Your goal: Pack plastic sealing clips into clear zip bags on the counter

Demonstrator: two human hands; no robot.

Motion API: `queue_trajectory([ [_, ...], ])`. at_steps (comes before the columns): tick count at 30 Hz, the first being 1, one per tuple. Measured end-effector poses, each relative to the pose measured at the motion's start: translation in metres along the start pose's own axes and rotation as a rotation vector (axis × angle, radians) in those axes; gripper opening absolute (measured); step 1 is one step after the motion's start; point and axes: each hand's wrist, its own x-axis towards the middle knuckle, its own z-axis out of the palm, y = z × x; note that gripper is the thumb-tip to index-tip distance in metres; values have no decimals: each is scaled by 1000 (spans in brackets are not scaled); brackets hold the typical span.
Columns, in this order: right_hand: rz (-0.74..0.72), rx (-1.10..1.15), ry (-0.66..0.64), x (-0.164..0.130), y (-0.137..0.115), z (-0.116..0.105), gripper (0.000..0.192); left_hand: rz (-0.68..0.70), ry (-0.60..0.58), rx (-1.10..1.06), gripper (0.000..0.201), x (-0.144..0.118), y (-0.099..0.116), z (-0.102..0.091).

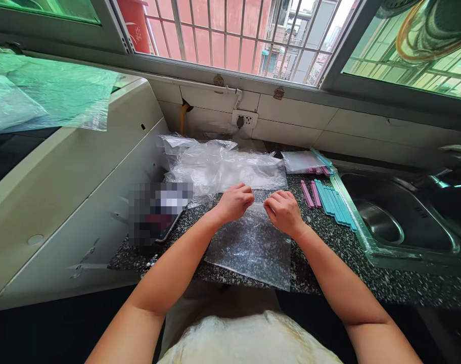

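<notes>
The bag [253, 242] lies flat on the counter [329, 242]; the left hand [234, 202] and right hand [283, 211] pinch its far edge between closed fingers.

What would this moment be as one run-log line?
left hand: grip on clear bag top edge | right hand: same | bag flat on counter | sealing sticks right | bag pile behind

sink [405, 222] right | blue and pink clip sticks [331, 202] beside it | wall socket [244, 120] behind | phone [158, 212] left
</notes>
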Motion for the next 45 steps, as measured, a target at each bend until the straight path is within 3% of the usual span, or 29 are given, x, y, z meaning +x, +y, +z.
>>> queue_trajectory([
  [13,-4,4,-13,0,0,0,19,16,-4,-18,23,-1,-3,2],
  [23,-11,91,-68,0,14,-2,15,-3,-9,-18,19,0,-6,-2],
  [45,-23,-34,32,-1,12,8,19,-84,-46,-1,17,-1,-7,3],
])
